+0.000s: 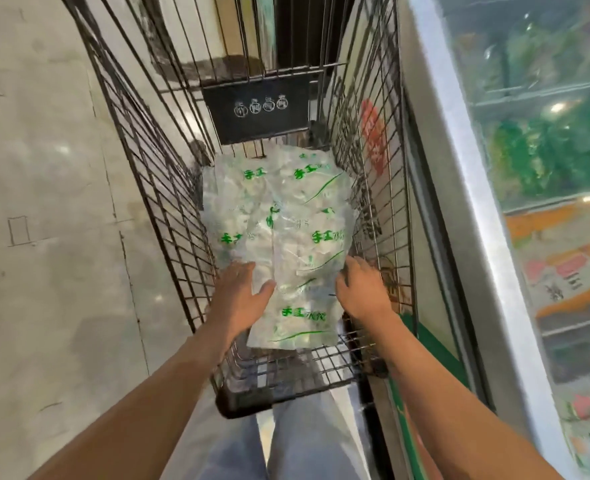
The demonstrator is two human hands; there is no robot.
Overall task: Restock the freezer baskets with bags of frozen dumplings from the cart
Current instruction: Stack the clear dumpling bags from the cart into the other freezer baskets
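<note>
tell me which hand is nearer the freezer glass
Right. The right hand is at the right edge of the dumpling bags, on the cart's side next to the freezer glass. The left hand is at the bags' left edge, farther away.

A wire cart [168, 188] stands at centre, running toward 12 o'clock. Bags of dumplings [279, 220] lie piled inside it. The left hand [241, 296] touches the pile at 7 o'clock, the right hand [362, 289] at 5 o'clock. A freezer [459, 168] runs alongside at 3 o'clock.
</note>
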